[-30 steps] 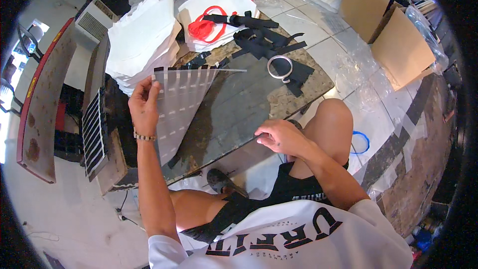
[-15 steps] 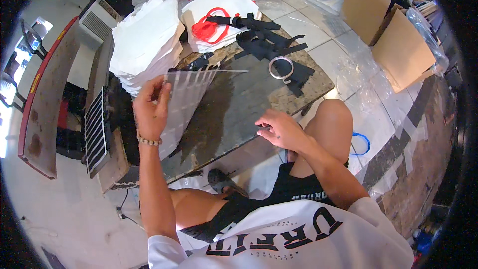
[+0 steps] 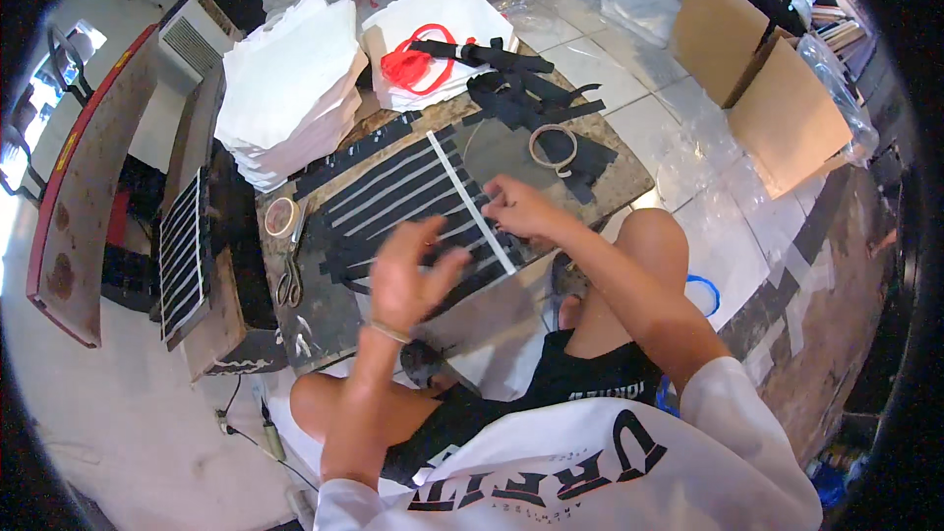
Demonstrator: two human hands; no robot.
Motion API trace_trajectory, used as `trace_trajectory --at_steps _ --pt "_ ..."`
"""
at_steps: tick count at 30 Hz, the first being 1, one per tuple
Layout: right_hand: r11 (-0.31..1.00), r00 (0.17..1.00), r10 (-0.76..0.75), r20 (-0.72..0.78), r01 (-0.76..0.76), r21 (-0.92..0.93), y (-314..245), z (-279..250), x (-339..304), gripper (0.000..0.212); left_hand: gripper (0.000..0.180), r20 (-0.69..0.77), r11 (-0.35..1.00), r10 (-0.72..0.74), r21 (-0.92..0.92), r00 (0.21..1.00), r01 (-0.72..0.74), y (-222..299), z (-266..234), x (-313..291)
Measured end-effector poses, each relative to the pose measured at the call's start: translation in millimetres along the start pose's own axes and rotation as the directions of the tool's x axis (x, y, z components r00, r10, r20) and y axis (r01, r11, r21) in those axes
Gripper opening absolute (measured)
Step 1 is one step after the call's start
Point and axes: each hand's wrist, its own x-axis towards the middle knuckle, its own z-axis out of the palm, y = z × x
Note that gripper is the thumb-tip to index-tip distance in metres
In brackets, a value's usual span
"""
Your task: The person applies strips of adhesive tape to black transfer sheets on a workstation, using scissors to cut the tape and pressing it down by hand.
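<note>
A sheet with black and grey stripes lies flat on the dark worktable, a white strip running down its right side. Over the sheet's lower left part hovers my left hand, blurred, its fingers apart and nothing visible in it. My right hand is at the outer edge of the white strip, fingers bent and pressed together; what they pinch, if anything, is hidden. Close to my right hand lies a roll of tape on black fabric pieces. Scissors and another tape roll rest left of the sheet.
Tall stacks of white sheets stand at the back left, with a red cord bundle on a neighbouring stack. Farther left, a machine has a raised red-edged plate and a striped panel. An open cardboard box sits at right.
The clear-looking sheet that my left hand held tilted up now lies flat, its stripes showing. My left hand has let go and moved right; my right hand has moved up to the white strip.
</note>
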Motion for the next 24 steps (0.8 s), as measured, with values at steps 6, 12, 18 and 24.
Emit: trace_trajectory --at_steps 6,12,18,24 --pt "0.954 0.983 0.179 0.028 -0.181 0.238 -17.0 7.5 -11.3 0.063 0.076 0.115 0.978 0.041 0.201 0.993 -0.064 6.6 54.5 -37.8" --pt "0.917 0.973 0.214 0.085 -0.23 0.326 -12.3 8.0 -11.8 0.067 0.044 0.069 0.928 0.126 0.343 0.99 -0.142 -0.2 69.1 -38.1" --pt "0.902 0.974 0.216 0.072 -0.227 0.368 -5.8 13.4 3.7 0.061 0.024 -0.128 0.918 0.237 0.353 0.963 -0.179 4.1 39.7 -31.1" --pt "0.855 0.949 0.296 0.11 -0.314 0.413 -5.1 7.2 64.9 0.04 0.026 -0.153 0.919 0.271 0.335 0.95 -0.209 -0.2 25.6 -33.8"
